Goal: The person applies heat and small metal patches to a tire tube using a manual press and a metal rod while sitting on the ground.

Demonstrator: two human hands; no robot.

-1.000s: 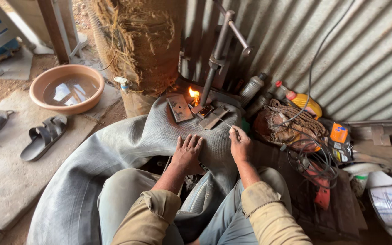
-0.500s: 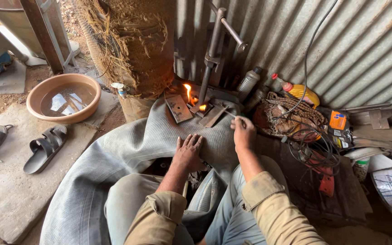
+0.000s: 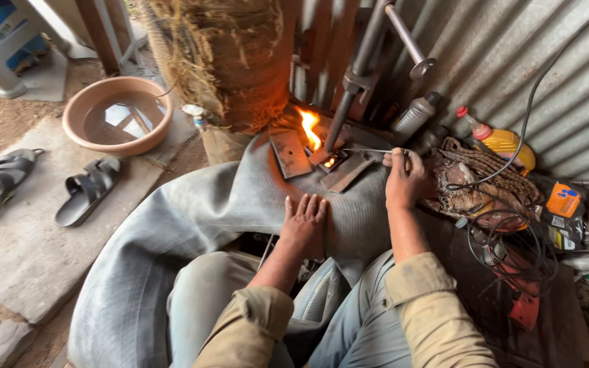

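Both your hands have shifted: right hand [image 3: 403, 178] now pinches a thin rod [image 3: 366, 150] toward the flame [image 3: 309, 127]; left hand [image 3: 304, 221] lies flat, fingers spread, on the grey, ribbed tube [image 3: 192, 211].

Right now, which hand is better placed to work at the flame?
Probably the right hand: it holds a thin metal rod whose tip reaches toward the flame. The left hand lies flat on the grey rubber tube, farther back.

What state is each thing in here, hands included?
Left hand: flat on the grey rubber tube, palm down.
Right hand: pinching a thin metal rod aimed at the flame.
Flame: burning.
Basin: holding water.
Yellow bottle: capped, lying tilted.
Sandals: lying unworn.
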